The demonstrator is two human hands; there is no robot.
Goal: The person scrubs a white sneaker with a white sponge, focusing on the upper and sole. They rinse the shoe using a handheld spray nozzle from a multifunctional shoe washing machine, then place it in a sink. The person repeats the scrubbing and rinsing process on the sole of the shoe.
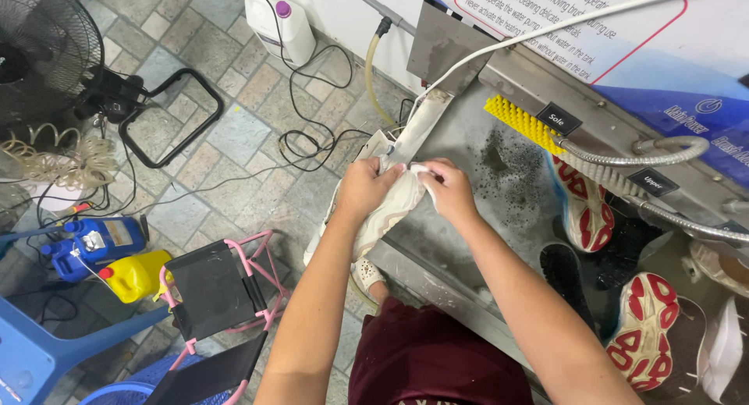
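Overhead, both hands' fingers (427,173) clenched on pale, beige-trimmed shoe (388,210) (laces out).

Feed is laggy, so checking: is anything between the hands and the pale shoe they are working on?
Nothing visible. The left hand and right hand both rest directly on the cream-white shoe, held over the edge of the grey metal wash tray. The yellow bristle brush and the red-soled shoes lie off to the side.
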